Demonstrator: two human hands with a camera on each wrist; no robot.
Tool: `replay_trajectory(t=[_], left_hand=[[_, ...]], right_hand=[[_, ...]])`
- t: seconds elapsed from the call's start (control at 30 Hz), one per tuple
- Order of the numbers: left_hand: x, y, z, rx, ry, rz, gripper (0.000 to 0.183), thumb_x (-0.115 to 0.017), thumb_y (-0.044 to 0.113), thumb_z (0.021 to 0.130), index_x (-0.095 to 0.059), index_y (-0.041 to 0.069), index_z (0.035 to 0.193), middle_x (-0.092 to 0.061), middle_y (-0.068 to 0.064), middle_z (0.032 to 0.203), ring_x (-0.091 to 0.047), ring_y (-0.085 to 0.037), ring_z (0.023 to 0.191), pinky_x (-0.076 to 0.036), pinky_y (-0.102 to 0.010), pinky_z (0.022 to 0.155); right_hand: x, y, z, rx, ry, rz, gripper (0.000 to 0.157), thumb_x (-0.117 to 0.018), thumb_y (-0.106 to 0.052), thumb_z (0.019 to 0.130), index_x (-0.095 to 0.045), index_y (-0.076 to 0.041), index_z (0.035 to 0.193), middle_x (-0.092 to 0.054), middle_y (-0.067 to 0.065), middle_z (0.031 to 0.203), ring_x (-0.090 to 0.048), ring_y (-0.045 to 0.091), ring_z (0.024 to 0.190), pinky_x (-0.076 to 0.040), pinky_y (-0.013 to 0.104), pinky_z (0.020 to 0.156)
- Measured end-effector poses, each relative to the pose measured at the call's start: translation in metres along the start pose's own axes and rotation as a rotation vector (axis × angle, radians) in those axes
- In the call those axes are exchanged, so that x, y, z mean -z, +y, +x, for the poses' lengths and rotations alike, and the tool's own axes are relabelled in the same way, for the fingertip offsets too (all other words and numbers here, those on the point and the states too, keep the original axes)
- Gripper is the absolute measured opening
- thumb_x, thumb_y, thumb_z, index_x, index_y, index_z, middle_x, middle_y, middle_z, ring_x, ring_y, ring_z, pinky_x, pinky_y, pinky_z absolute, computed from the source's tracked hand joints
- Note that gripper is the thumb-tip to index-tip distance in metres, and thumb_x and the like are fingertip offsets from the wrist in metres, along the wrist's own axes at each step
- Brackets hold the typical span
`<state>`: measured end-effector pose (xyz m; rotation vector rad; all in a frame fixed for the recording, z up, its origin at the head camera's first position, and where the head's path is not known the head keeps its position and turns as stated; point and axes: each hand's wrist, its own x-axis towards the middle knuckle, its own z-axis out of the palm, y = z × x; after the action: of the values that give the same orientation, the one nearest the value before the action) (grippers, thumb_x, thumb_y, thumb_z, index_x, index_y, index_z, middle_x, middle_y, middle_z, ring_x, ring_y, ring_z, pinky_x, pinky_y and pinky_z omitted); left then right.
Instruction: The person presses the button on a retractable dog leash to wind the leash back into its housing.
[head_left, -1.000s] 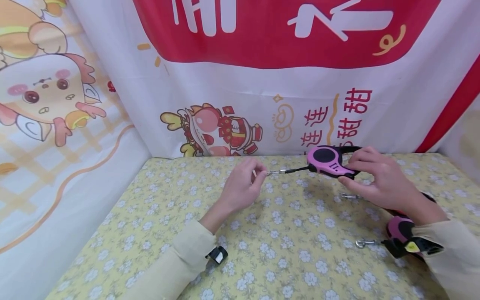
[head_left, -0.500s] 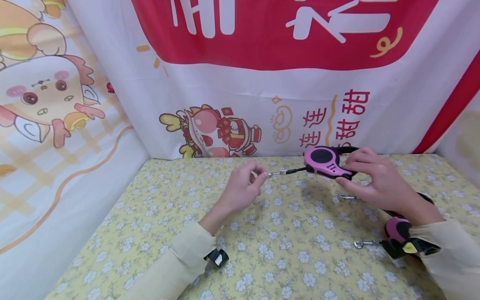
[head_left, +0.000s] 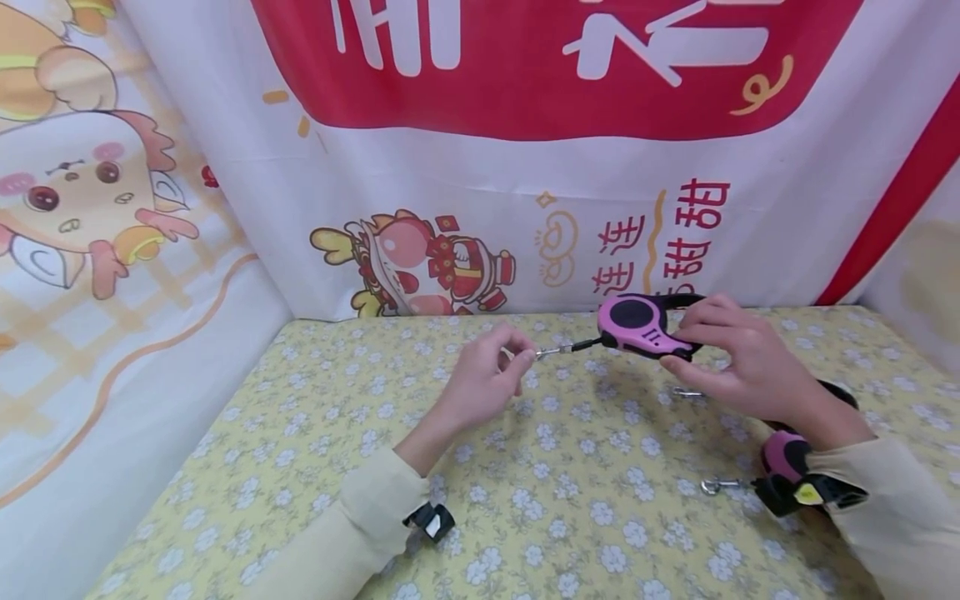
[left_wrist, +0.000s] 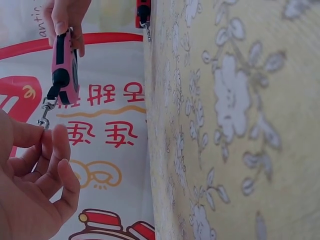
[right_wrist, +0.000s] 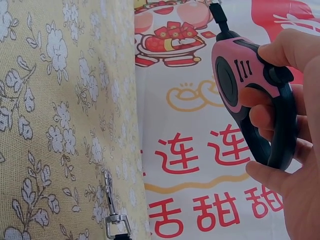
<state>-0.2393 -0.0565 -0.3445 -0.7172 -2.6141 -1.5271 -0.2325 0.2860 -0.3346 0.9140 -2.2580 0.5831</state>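
Observation:
A pink and black retractable dog leash [head_left: 633, 323] is held above the table's far part, its short black cord [head_left: 587, 343] stretched to the left. My right hand [head_left: 738, 354] grips its handle, with fingers through the black loop [right_wrist: 284, 132] in the right wrist view. With thumb and fingertips, my left hand [head_left: 483, 371] pinches the end of the metal snap hook [head_left: 553, 352] on that cord. The left wrist view shows the same snap hook [left_wrist: 45, 114] at the fingertips, the other fingers loosely bent.
A second pink and black leash [head_left: 786, 457] lies under my right forearm, partly hidden, its snap hook [head_left: 720, 485] pointing left. Another metal snap hook [head_left: 687, 392] lies below my right hand. The flowered tablecloth [head_left: 360, 400] meets a printed white curtain [head_left: 330, 175] behind.
The view has shifted slightly. The leash body and my left hand are a little closer together, and the snap hook slants slightly more. Both holds are unchanged.

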Motion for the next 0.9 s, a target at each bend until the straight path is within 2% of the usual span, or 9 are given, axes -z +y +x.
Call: replay_trajectory(t=[0.13,0.3,0.4,0.57,0.73,0.9], left_hand=[[-0.001,0.0,-0.001,0.006,-0.007,0.001,0.014,-0.057,0.018,0.11,-0.065,0.009,0.116,-0.068,-0.009,0.102,-0.068,-0.033,0.073,-0.05,-0.026,0.056],[-0.006,0.002,0.0,0.017,-0.019,0.011,0.015,-0.057,0.017,0.109,-0.065,0.007,0.117,-0.069,-0.013,0.106,-0.064,-0.017,0.069,-0.052,-0.025,0.057],[-0.008,0.004,0.001,0.026,-0.014,0.018,0.013,-0.057,0.016,0.109,-0.065,0.009,0.116,-0.068,-0.009,0.103,-0.064,-0.014,0.068,-0.053,-0.026,0.057],[-0.009,0.006,0.003,0.041,0.006,0.01,0.013,-0.057,0.018,0.109,-0.065,0.01,0.115,-0.068,-0.007,0.106,-0.065,-0.014,0.071,-0.055,-0.027,0.06],[-0.011,0.005,0.005,0.052,0.024,-0.004,0.014,-0.057,0.019,0.109,-0.066,0.011,0.117,-0.068,-0.007,0.108,-0.065,-0.015,0.07,-0.053,-0.027,0.057],[-0.013,0.006,0.009,0.087,0.033,-0.025,0.015,-0.057,0.021,0.11,-0.066,0.012,0.119,-0.068,-0.005,0.109,-0.069,-0.026,0.074,-0.05,-0.025,0.054]], right_hand=[[-0.002,-0.002,0.002,0.005,-0.002,0.011,0.028,-0.092,-0.018,0.076,-0.083,-0.006,0.1,-0.072,0.003,0.103,-0.054,0.014,0.101,-0.045,0.021,0.085],[-0.004,-0.003,0.004,0.023,-0.001,0.011,0.027,-0.091,-0.013,0.074,-0.082,-0.006,0.099,-0.071,0.002,0.101,-0.053,0.014,0.1,-0.045,0.021,0.084],[-0.004,-0.002,0.004,0.03,0.002,0.013,0.029,-0.091,-0.01,0.072,-0.082,-0.005,0.099,-0.071,0.003,0.101,-0.053,0.014,0.1,-0.045,0.022,0.084],[-0.004,-0.002,0.003,0.02,0.006,0.017,0.029,-0.091,-0.011,0.073,-0.082,-0.005,0.1,-0.072,0.004,0.102,-0.054,0.014,0.101,-0.045,0.023,0.085],[-0.004,-0.001,0.001,-0.004,-0.001,0.014,0.03,-0.091,-0.012,0.074,-0.082,-0.005,0.102,-0.072,0.004,0.104,-0.054,0.013,0.102,-0.045,0.022,0.085],[-0.005,0.0,0.001,-0.023,0.008,0.034,0.031,-0.09,-0.011,0.074,-0.082,-0.003,0.103,-0.072,0.005,0.104,-0.055,0.012,0.103,-0.045,0.021,0.086]])
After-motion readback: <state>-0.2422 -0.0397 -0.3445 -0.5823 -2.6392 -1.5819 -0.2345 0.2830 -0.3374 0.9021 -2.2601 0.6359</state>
